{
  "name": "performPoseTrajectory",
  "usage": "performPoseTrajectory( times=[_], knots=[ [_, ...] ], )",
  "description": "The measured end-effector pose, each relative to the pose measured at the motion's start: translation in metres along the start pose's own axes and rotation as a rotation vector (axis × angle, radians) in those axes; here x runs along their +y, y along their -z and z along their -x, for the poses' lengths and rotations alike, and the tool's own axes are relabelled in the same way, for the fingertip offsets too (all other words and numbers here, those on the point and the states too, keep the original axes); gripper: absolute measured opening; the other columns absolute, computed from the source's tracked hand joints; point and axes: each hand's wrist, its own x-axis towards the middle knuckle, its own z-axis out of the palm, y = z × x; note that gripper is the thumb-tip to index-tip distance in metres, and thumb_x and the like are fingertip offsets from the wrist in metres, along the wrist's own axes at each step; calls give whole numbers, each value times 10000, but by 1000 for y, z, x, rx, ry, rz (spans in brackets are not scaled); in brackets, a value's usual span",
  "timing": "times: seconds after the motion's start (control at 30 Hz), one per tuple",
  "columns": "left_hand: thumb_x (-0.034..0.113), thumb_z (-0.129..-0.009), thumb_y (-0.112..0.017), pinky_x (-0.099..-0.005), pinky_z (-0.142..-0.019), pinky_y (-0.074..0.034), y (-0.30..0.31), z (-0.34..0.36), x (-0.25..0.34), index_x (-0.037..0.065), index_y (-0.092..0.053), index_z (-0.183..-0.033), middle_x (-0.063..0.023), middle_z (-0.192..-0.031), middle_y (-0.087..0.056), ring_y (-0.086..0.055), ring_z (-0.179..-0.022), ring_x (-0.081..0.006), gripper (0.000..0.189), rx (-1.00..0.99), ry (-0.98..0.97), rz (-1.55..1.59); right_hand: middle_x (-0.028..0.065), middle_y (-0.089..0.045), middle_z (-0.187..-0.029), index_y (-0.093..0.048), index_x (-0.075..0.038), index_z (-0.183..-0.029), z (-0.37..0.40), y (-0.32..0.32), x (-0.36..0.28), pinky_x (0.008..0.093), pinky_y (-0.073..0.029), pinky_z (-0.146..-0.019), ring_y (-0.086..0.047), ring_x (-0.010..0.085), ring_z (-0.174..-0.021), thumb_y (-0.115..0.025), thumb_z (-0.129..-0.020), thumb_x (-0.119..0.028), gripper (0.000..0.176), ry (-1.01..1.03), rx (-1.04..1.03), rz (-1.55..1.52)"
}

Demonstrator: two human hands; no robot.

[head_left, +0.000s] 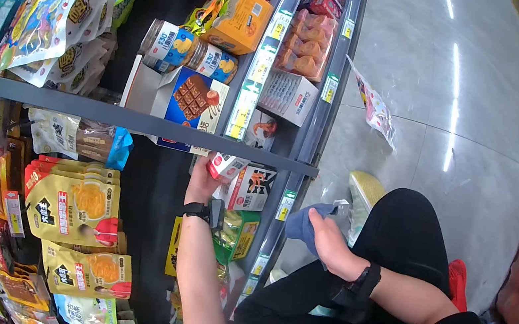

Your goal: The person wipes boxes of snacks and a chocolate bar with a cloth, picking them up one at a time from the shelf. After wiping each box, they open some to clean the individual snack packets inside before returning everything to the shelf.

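Note:
My left hand [201,183] reaches onto the shelf, closed around the end of a small red-and-white box [227,169]. Its fingers are partly hidden behind that box. Just beside it stands a white display box [252,188] with black lettering, and a green carton [236,234] of packets sits nearer my forearm. Over by my knee, my right hand [333,243] grips a bunched blue-grey cloth [303,227].
A dark shelf divider [164,127] runs across the rack above my left hand. Gold snack pouches [75,208] hang to the left. A chocolate carton [191,99] and canisters [189,51] stand beyond the divider. A plastic packet [375,109] shows over the grey floor [414,71].

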Motion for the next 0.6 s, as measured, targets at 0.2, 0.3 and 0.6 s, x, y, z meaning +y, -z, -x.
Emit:
performPoseTrajectory(
  times=[0.2,0.3,0.6],
  knots=[
    [339,-1044,-444,-424,-697,-572,2,-18,1,63,-591,-1192,-109,-1094,-690,-695,-930,-258,346,-62,-92,-182,80,-685,-902,-667,75,-964,6,-4,-8,320,-459,-810,-605,162,-861,-394,-1069,-410,566,-22,8,13],
    [454,-1048,-448,-349,-589,-557,-9,-23,-3,66,-588,-1116,-86,-954,-667,-681,-783,-219,418,-47,-186,-215,67,-659,-843,-658,75,-920,4,-4,-4,326,-451,-767,-574,151,-804,-393,-1070,-409,572,-33,10,61],
    [350,-988,-627,-278,-580,-479,-2,-61,-24,58,-638,-1034,-51,-893,-664,-616,-698,-138,295,-35,-447,-308,57,-621,-772,-650,69,-870,0,-3,4,347,-435,-720,-532,149,-739,-394,-1069,-409,577,12,25,27]
  ],
)
